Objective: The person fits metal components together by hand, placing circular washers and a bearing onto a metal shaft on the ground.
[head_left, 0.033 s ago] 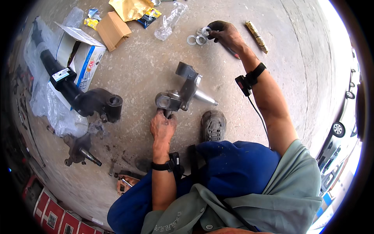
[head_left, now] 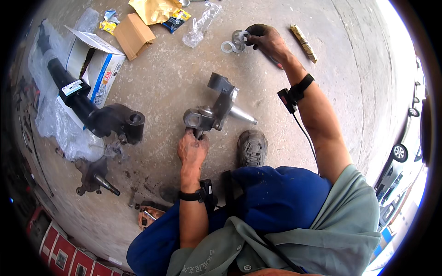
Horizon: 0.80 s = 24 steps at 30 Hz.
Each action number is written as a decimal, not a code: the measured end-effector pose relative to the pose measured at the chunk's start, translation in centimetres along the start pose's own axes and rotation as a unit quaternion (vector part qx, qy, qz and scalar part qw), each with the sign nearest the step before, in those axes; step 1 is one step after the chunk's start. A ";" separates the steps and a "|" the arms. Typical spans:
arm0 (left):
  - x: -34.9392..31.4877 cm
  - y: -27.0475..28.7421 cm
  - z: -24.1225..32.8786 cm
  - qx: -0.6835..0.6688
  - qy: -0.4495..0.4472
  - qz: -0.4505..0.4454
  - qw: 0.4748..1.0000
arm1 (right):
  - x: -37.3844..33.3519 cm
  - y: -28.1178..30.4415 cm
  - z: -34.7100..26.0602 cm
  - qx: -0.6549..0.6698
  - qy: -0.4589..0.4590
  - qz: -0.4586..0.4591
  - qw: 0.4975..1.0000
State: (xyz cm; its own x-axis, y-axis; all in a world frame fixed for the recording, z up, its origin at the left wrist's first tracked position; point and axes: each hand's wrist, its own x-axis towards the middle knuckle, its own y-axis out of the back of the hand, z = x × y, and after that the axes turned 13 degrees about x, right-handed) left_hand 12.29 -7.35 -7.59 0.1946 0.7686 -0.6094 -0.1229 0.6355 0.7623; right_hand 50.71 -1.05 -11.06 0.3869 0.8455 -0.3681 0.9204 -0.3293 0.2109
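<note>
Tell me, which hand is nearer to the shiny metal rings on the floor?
Right. The right hand is at the metal rings, pinching one; the left hand is well away from them, holding the near end of the dark metal part.

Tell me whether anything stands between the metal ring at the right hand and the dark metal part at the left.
Nothing visible does: concrete floor shows between the metal ring at the right hand and the dark metal part.

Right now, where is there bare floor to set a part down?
Bare floor lies between the white box and the metal knuckle, and between the knuckle and right hand. Crowded: the left, with plastic wrap and black beam.
</note>
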 end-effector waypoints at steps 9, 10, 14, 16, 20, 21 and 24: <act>0.0 0.7 0.8 -0.010 0.011 -0.031 0.999 | -0.4 -0.4 0.0 0.015 -0.034 -0.011 0.999; 0.0 0.7 0.8 -0.012 0.010 -0.029 0.999 | -0.4 -0.5 -0.4 -0.019 -0.036 -0.011 0.999; 0.0 0.5 0.8 -0.015 0.007 -0.025 1.000 | -0.3 -0.8 -1.0 -0.114 -0.032 0.018 0.993; 0.0 0.5 0.8 -0.012 0.007 -0.027 1.000 | -0.2 -0.9 -1.2 -0.125 -0.013 0.043 0.991; 0.1 0.5 0.7 -0.002 0.005 -0.035 0.999 | 0.0 -0.8 -1.6 -0.141 0.021 0.048 0.989; 0.1 0.5 0.7 -0.001 0.003 -0.038 0.999 | 0.3 -0.6 -1.5 -0.152 0.022 0.041 0.987; 0.1 0.5 0.9 -0.001 0.009 -0.038 0.999 | 0.5 0.1 -0.4 -0.122 -0.002 0.045 0.992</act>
State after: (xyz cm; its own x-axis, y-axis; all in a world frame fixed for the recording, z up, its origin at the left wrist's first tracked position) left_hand 13.07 -7.07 -7.09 0.1860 0.7190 -0.6697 -0.1108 0.6926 0.7128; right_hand 50.95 -0.51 -10.83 0.4673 0.8159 -0.3405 0.8410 -0.2915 0.4557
